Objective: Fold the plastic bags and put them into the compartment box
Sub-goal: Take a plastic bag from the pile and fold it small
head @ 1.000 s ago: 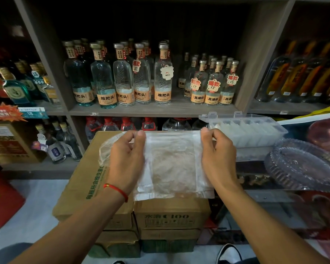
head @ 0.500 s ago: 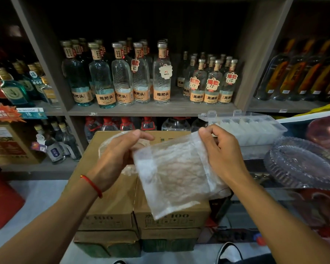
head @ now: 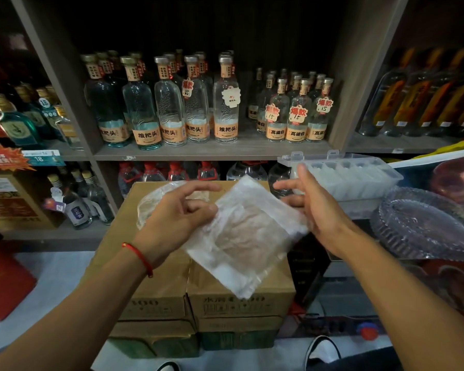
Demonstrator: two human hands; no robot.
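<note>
A folded translucent plastic bag [head: 247, 236] hangs tilted in the air above the cardboard boxes. My left hand [head: 172, 223] pinches its upper left edge between thumb and fingers. My right hand [head: 314, 210] is at the bag's right edge with fingers straight and spread, the palm touching the plastic. A second, crumpled plastic bag [head: 149, 204] lies on the box top behind my left hand. The clear compartment box [head: 359, 180] stands to the right at shelf height, its lid up and folded bags in its cells.
Stacked cardboard boxes [head: 225, 298] stand under my hands. Glass bottles [head: 172, 108] fill the shelves behind. A stack of clear glass plates [head: 423, 228] sits at the right below the compartment box. A red box [head: 3, 285] is on the floor at the left.
The bag has turned from flat and level to a diagonal tilt. My right hand let go of its top edge and opened. My left hand moved in and now pinches the bag.
</note>
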